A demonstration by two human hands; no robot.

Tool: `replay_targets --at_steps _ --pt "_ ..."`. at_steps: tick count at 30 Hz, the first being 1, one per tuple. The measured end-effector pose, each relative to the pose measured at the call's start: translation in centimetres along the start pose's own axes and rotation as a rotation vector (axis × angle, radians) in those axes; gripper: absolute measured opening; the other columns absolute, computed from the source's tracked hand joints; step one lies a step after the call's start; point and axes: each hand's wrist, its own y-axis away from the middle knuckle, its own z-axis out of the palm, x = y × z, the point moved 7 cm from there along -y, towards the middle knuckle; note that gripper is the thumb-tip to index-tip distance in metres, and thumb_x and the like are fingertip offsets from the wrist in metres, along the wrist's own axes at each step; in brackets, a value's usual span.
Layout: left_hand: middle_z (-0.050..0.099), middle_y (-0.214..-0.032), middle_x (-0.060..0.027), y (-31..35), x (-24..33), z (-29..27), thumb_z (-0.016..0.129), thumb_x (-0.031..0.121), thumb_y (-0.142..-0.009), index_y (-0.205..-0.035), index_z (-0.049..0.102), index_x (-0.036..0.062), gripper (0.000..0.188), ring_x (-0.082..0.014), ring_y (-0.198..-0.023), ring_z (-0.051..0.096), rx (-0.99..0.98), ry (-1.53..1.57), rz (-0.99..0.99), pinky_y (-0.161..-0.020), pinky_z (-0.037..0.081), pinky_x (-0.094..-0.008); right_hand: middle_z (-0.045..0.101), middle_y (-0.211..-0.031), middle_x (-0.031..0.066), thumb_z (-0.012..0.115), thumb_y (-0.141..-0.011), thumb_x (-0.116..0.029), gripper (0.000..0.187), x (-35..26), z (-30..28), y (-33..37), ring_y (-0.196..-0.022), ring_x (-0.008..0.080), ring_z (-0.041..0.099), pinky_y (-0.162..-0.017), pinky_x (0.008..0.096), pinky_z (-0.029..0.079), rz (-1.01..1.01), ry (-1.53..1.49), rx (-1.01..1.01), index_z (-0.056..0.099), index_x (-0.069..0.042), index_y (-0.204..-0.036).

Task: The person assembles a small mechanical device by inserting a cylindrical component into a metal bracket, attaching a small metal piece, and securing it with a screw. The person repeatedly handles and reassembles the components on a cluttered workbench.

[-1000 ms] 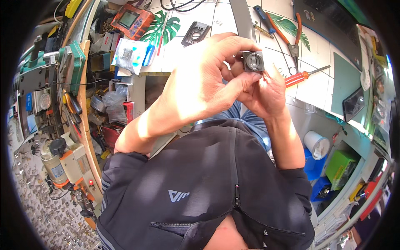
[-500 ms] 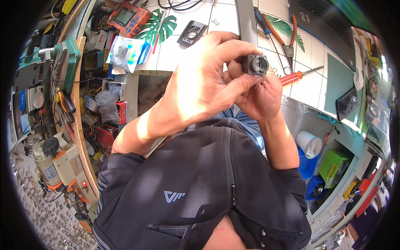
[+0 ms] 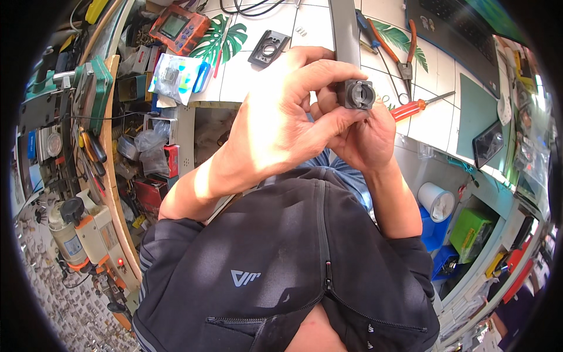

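A small black block [image 3: 349,95], square-bodied with a round notched opening at one end, is pinched between the thumb and forefinger of my left hand [image 3: 281,111]. That hand is closed. Just below and behind the block is my right hand [image 3: 373,138], its fingers curled and partly hidden behind the left hand; what they grip, if anything, does not show. A long dark grey bar [image 3: 345,29] runs from the far edge to behind the block; whether the two are joined I cannot tell. Beyond my left hand lies a black plate with a round hole [image 3: 269,48].
Right of my hands lie a red-handled screwdriver [image 3: 410,110], orange-handled pliers [image 3: 406,67] and a phone [image 3: 488,144]. A laptop [image 3: 457,35] stands at the far right. An orange handheld device [image 3: 179,29] and a plastic bag [image 3: 173,76] sit far left. A key machine [image 3: 82,232] stands at left.
The black block has turned slightly and shifted a little left, so more of its side shows. Both hands keep nearly the same pose.
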Motion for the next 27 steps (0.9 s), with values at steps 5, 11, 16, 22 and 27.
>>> replay_targets --at_steps 5,11,16,22,27 --pt "0.058 -0.107 -0.0141 0.2 -0.4 0.1 0.08 0.01 -0.068 -0.107 0.068 0.0107 0.041 -0.02 -0.083 0.059 -0.013 0.036 -0.048 -0.069 0.048 -0.0279 0.051 -0.088 0.0069 0.031 -0.098 -0.041 0.044 -0.2 0.2 0.0 -0.064 0.0099 0.042 -0.047 0.0205 0.032 0.006 -0.026 0.005 0.047 -0.001 -0.108" --pt "0.057 -0.109 -0.0155 0.1 -0.4 0.1 0.079 0.011 -0.068 -0.107 0.068 0.0121 0.041 -0.0247 -0.088 0.062 -0.025 0.043 -0.034 -0.075 0.05 -0.0313 0.054 -0.094 0.0109 0.031 -0.099 -0.047 0.052 -0.1 -0.1 0.0 -0.061 0.0079 0.04 -0.045 0.0196 0.029 -0.007 0.001 -0.02 0.048 0.0 -0.112" --pt "0.057 -0.11 -0.0162 0.3 -0.3 0.1 0.078 0.01 -0.068 -0.107 0.068 0.0132 0.04 -0.0252 -0.09 0.062 -0.041 0.065 -0.061 -0.076 0.05 -0.0312 0.051 -0.09 0.0096 0.031 -0.098 -0.043 0.047 -0.1 0.1 0.2 -0.064 0.0094 0.042 -0.046 0.0196 0.031 0.001 -0.013 -0.011 0.048 0.0 -0.106" --pt "0.057 -0.112 -0.0165 0.5 -0.4 0.1 0.079 0.009 -0.068 -0.106 0.069 0.0141 0.04 -0.0262 -0.093 0.062 -0.017 0.057 -0.038 -0.079 0.049 -0.0322 0.044 -0.08 0.005 0.029 -0.098 -0.032 0.038 -0.5 0.9 0.2 -0.069 0.0123 0.043 -0.046 0.0201 0.033 0.005 -0.001 0.022 0.048 0.0 -0.096" --pt "0.057 -0.11 -0.0161 0.3 0.0 -0.1 0.079 0.009 -0.067 -0.106 0.069 0.0132 0.04 -0.0261 -0.094 0.061 -0.018 0.031 0.003 -0.08 0.049 -0.032 0.044 -0.08 0.0053 0.029 -0.098 -0.033 0.04 -0.4 0.9 0.3 -0.069 0.0119 0.043 -0.046 0.02 0.033 0.011 -0.033 0.015 0.048 0.001 -0.096"
